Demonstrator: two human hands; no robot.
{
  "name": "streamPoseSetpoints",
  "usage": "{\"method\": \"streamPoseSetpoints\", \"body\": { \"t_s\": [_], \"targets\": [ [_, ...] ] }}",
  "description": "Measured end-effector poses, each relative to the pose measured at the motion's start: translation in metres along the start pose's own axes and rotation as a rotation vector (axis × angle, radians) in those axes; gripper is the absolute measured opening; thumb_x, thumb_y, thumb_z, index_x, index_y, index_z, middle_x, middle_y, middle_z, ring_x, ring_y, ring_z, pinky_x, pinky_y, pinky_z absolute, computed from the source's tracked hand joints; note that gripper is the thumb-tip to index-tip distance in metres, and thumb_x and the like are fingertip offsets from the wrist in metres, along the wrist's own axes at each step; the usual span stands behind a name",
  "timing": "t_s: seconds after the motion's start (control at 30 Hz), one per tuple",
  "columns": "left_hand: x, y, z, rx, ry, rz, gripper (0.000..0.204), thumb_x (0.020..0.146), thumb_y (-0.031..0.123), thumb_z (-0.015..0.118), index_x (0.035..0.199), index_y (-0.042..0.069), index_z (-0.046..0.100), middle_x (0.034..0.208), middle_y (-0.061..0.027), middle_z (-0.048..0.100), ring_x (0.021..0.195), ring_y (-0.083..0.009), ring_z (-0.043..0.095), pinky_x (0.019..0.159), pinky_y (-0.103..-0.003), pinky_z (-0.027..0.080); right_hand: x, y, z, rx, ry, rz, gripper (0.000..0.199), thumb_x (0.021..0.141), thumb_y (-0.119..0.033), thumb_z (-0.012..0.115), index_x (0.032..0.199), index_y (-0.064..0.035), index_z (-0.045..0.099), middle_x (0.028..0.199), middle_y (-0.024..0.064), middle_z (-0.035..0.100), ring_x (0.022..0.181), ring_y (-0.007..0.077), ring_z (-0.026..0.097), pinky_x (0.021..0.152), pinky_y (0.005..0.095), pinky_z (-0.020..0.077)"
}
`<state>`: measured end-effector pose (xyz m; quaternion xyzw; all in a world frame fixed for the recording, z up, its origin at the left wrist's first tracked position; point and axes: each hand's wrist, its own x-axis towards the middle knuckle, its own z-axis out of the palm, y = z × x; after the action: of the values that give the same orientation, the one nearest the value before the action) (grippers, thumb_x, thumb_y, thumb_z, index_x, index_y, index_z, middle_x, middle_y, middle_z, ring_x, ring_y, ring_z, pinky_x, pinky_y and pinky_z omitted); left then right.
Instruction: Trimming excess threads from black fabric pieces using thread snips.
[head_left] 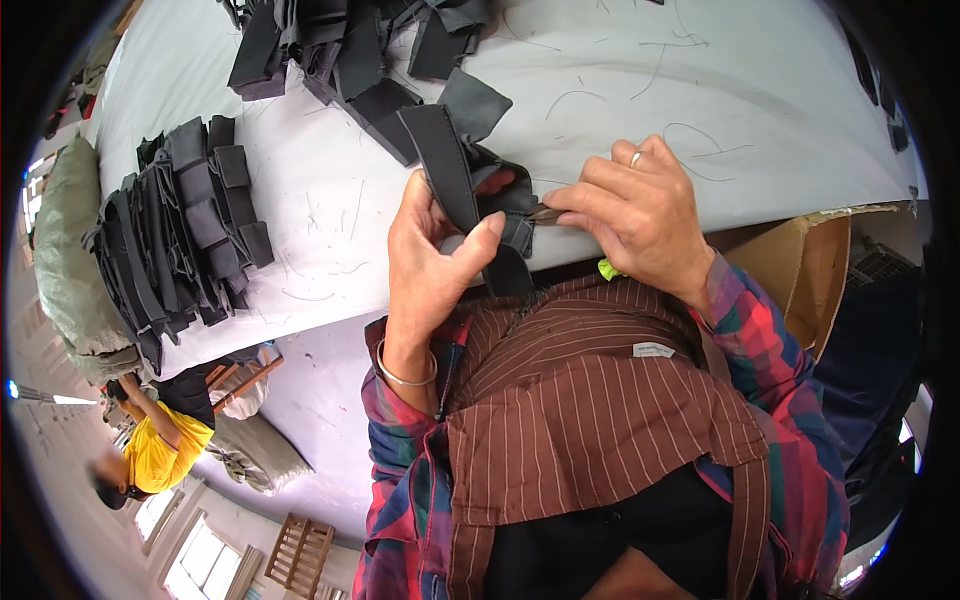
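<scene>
My left hand (430, 265) is closed around a black fabric strap piece (447, 165) with stitched edges, its thumb pressed on the near side. The piece is folded into a loop and held above the table's near edge. My right hand (635, 205) pinches a small, thin metal tool, which looks like thread snips (544, 213). Its tip touches the stitched end of the fabric, and most of it is hidden in the fingers. Just beyond the left hand lies a loose heap of black fabric pieces (345, 65).
A row of stacked black fabric pieces (185, 215) lies left on the white-covered table (320, 225), with thread scraps scattered about. A pale green sack (75, 250) stands at the far left. An open cardboard box (815, 275) is at right. Another person in yellow (170, 445) works at lower left.
</scene>
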<state>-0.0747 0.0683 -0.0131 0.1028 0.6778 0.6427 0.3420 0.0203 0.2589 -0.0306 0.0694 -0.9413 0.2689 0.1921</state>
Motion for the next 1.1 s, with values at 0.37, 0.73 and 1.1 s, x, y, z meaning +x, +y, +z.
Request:
{"method": "streamPoseSetpoints", "body": {
  "t_s": [0.37,0.73,1.1],
  "targets": [
    [-0.001,0.002,-0.002,0.027,-0.027,-0.025,0.050,0.081,0.004,0.061,0.126,-0.007,0.045,0.117,-0.0174,0.062,0.111,-0.0212,0.059,0.100,-0.032,0.042,0.001,0.002,0.001,-0.026,-0.029,-0.033,0.022,0.064,-0.021,0.077,0.084,-0.0166,0.069,0.066,-0.0048,0.049,0.061,0.0169,0.042,0.061,0.0311,0.0293],
    [0.001,-0.001,-0.010,-0.063,-0.063,-0.021,0.046,0.080,-0.001,0.058,0.124,-0.005,0.045,0.115,-0.0134,0.062,0.105,-0.0144,0.059,0.091,-0.026,0.046,0.010,-0.005,0.004,0.058,-0.005,0.024,0.018,0.070,-0.016,0.072,0.087,-0.0132,0.068,0.069,-0.0006,0.049,0.063,0.0193,0.044,0.060,0.0322,0.0317],
    [0.003,0.000,-0.011,-0.069,-0.065,-0.029,0.049,0.079,-0.002,0.059,0.126,-0.005,0.045,0.115,-0.0144,0.062,0.107,-0.0158,0.059,0.091,-0.027,0.046,0.013,-0.009,0.017,-0.086,-0.027,-0.056,0.007,0.072,-0.014,0.067,0.078,-0.0141,0.063,0.069,-0.0022,0.047,0.067,0.0152,0.049,0.061,0.0302,0.0344]
  ]
}}
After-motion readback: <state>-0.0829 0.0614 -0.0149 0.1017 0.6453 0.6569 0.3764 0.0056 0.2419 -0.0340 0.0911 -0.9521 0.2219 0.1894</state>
